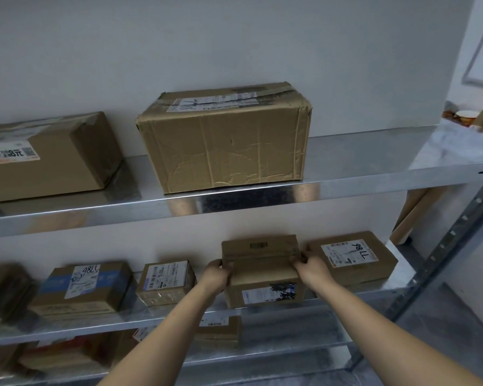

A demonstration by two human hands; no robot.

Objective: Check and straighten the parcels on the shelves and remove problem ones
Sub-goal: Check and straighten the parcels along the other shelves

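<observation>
Held parcel (262, 270): brown carton, mid shelf (374, 288), right of centre, front face at the shelf lip. White label w/ dark scribble on front, text unreadable; small dark sticker on top, illegible. Resting flat or raised a little: cannot tell, lower corners behind forearms. Left hand (216, 275): fingers curled round carton's left top edge, gripping; fingertips hidden behind the flap. Right hand (308, 267): thumb and fingers pinching right top edge, gripping; palm side out of sight. Flat parcel (352, 257): just beside right hand, label up, handwritten no. upside down, approx. "7786". Small labelled box (166, 281): left of left hand, near but apart; barcode visible, print too small to read. Blue-banded box (84, 286): further left, handwritten no. on label. Dark parcel (6, 288): far left, in shadow, cut by frame edge, detail lost. Upper shelf (360, 174): big creased carton (223, 137), tape and label on top, back against wall (234, 37); angled carton (48, 157) at left, partly cut off, label w/ "8元". Lower shelf (290, 346): low box (218, 330) partly hidden behind left forearm; others at left in dim light, indistinct. Rack post (444, 254): right side, perforated. Beyond rack, top right: pale cup (464, 117), blurred.
</observation>
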